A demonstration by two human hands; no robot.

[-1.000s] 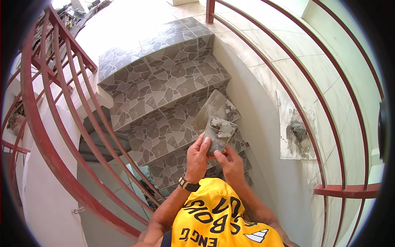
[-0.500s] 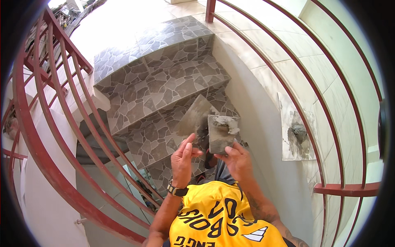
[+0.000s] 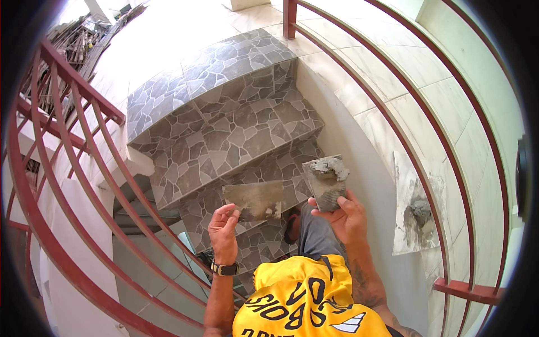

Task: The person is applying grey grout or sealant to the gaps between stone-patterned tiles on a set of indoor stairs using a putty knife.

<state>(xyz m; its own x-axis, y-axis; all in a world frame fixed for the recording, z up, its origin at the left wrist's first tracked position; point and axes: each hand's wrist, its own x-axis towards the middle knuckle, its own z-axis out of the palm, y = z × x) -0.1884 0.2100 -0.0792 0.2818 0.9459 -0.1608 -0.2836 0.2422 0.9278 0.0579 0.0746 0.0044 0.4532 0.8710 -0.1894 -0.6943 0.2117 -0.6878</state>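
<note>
In my left hand (image 3: 223,233), thumb and fingers pinch the near left corner of a thin, flat rectangular plate (image 3: 255,196) smeared with grey mortar. It lies crosswise above the stair treads. My right hand (image 3: 349,216) grips a small tile (image 3: 327,185) by its lower edge, thumb on the face turned up. Ridged mortar covers the tile's lower part, and a thick wet clump of mortar (image 3: 331,167) sits along its far edge. Plate and tile are apart, the tile to the right. The fingers under the tile are mostly hidden.
Stone-patterned steps (image 3: 236,126) rise ahead of me. Curved red railings stand on the left (image 3: 56,224) and the right (image 3: 415,151). Beyond the right railing, a pale board (image 3: 401,224) carries a heap of mortar (image 3: 420,216). A pile of scrap strips (image 3: 78,50) lies far left.
The plate has turned from slanted to crosswise, and my left hand has moved left with it. My right hand has carried the tile to the right, away from the plate.
</note>
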